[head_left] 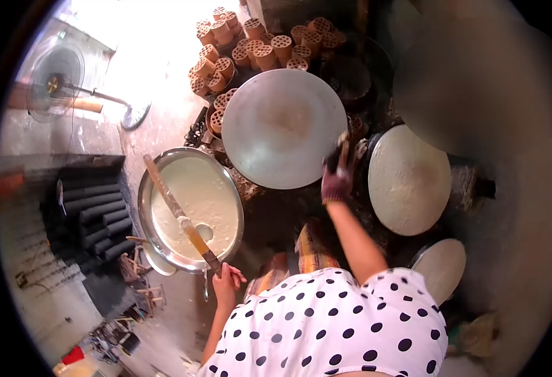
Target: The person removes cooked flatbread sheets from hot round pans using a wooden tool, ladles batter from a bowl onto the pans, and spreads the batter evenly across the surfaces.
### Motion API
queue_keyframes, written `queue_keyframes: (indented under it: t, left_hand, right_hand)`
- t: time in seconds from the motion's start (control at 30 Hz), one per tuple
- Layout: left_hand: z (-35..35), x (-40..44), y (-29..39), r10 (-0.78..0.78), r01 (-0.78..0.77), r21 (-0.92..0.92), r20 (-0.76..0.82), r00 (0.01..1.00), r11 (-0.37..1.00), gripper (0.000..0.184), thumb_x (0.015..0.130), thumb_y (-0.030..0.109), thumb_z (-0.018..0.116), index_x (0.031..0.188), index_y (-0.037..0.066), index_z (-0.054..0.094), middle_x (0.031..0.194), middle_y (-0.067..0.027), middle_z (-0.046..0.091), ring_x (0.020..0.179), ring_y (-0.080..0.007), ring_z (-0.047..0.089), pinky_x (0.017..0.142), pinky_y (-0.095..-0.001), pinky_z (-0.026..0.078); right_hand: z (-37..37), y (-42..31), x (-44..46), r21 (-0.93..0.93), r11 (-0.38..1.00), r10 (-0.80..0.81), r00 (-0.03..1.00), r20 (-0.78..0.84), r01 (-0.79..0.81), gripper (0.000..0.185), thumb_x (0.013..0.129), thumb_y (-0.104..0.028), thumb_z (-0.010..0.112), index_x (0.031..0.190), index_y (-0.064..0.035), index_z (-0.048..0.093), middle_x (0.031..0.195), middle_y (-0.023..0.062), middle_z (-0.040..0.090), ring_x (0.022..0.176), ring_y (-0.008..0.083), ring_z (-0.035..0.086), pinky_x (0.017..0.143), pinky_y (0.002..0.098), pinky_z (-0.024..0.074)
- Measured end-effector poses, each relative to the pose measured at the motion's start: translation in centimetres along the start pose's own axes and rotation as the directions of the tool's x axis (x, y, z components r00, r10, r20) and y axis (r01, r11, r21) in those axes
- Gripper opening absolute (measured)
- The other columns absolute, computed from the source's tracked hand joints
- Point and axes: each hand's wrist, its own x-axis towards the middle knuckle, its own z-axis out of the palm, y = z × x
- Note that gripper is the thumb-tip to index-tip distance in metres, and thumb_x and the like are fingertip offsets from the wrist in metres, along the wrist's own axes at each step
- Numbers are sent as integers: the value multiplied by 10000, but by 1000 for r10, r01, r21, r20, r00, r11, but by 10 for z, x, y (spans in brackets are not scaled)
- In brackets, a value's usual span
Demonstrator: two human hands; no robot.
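Note:
My left hand (pixel 229 279) is beside the lower end of a long wooden stick (pixel 178 217), with its fingers apart and pointing right. The stick lies across a steel basin (pixel 241 213) of creamy white batter (pixel 197 188). My right hand (pixel 337 182), in a purple and dark glove, reaches to the right edge of a large round grey disc (pixel 282 125). Its fingers are closed around a small tan and dark thing too unclear to name. To its right is a round pale surface (pixel 408 179), bumpy and whitish.
Perforated clay cylinders (pixel 264 56) are heaped behind the grey disc. Dark cylinders (pixel 103 217) are stacked at the left, below a standing fan (pixel 56 83). Another pale disc (pixel 441 269) is at the lower right. A blurred dark round shape (pixel 483 88) covers the upper right.

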Motion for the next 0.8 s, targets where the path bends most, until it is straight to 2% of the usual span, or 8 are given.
queue_keyframes:
  t: [0.1,0.3,0.4,0.43,0.53,0.6,0.7,0.8]
  left_hand:
    - [9,0,1,-17,15,-80,-20,1000,997,430,987,348,432,725,38,573,548,-68,569,443,-91,487,411,-206,294]
    - [12,-25,-21,-62,21,-210,-192,979,977,435,984,329,446,696,22,554,537,-76,559,433,-108,493,407,-202,304]
    - [14,-45,-24,-111,34,-252,-295,949,967,440,986,322,445,695,12,558,533,-81,553,447,-113,509,419,-210,320]
    - [16,-53,-22,-130,45,-256,-328,936,966,442,987,321,443,696,11,562,531,-80,550,454,-115,515,425,-213,327]
    - [15,-61,-22,-109,27,-222,-367,924,975,452,986,335,439,700,7,562,523,-80,542,466,-116,517,451,-212,341]
    - [17,-58,-23,-82,-12,-243,-373,924,970,462,988,349,429,708,5,561,519,-77,542,463,-110,509,460,-206,340]
    - [18,-46,-21,-64,-26,-245,-352,934,969,456,987,342,431,708,7,562,515,-71,538,461,-118,511,461,-212,343]
    - [19,-32,-11,-14,-73,-288,-289,957,955,436,987,327,440,708,15,563,502,-53,518,465,-119,526,458,-214,355]
  right_hand:
    - [-8,-4,-35,-190,979,104,980,172,-71,821,792,-260,650,1473,-186,197,1501,204,204,1380,361,233,1135,429,216]
    - [79,-14,173,-227,956,-165,980,110,186,583,803,-435,607,1339,-272,444,1317,134,497,1196,351,473,974,453,416]
    - [130,-88,221,-267,809,-531,846,47,523,439,781,-466,596,1176,-275,587,1049,80,610,1010,291,569,852,425,459]
    - [124,-136,220,-226,805,-497,831,250,549,351,787,-447,567,1081,-261,618,1014,52,625,999,270,573,834,423,454]
    - [168,-200,190,-177,565,-678,576,457,806,223,799,-357,537,975,-248,622,982,19,632,997,231,574,884,427,395]
    - [202,-205,146,-67,316,-890,320,326,947,287,804,-442,542,1021,-267,608,1066,20,598,1049,203,544,915,438,373]
    - [152,-216,69,367,61,-934,-77,350,928,304,843,-324,524,1128,-226,570,1205,11,536,1195,250,439,1117,469,209]
    - [103,-156,4,437,-216,-882,-366,295,873,339,851,-242,490,1181,-204,553,1292,49,503,1322,263,349,1154,452,166]
